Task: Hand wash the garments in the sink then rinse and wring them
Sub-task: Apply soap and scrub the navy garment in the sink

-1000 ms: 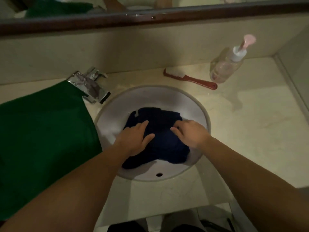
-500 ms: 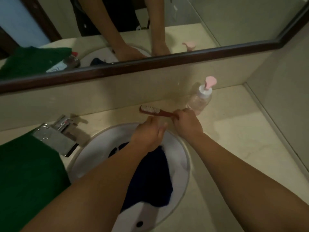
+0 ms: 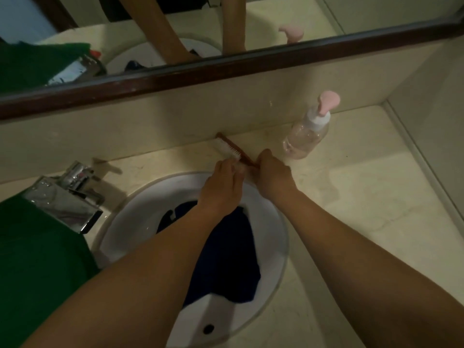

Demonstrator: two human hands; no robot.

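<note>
Gripping the brush (image 3: 232, 149) by its red handle, the right hand (image 3: 272, 178) is curled round it just behind the sink (image 3: 282, 229), at the back of the surface (image 3: 364, 197). The left hand (image 3: 221, 188) reaches to the bristle end. Its fingertips are at the white bristles, but whether they pinch the head or only touch it cannot be told. The navy garment (image 3: 226, 254) lies bunched in the sink under the left forearm, and neither hand touches it. A green garment (image 3: 37, 259) lies spread on the surface to the left, beside the tap (image 3: 67, 199). It is outside the sink, so presumably not yet washed. A soap bottle (image 3: 307, 136) stands near the brush. Judged from this, the work is early. The navy piece is in the sink and perhaps wetted, and scrubbing looks about to begin. Rinsing, wringing and the whole green piece remain.
</note>
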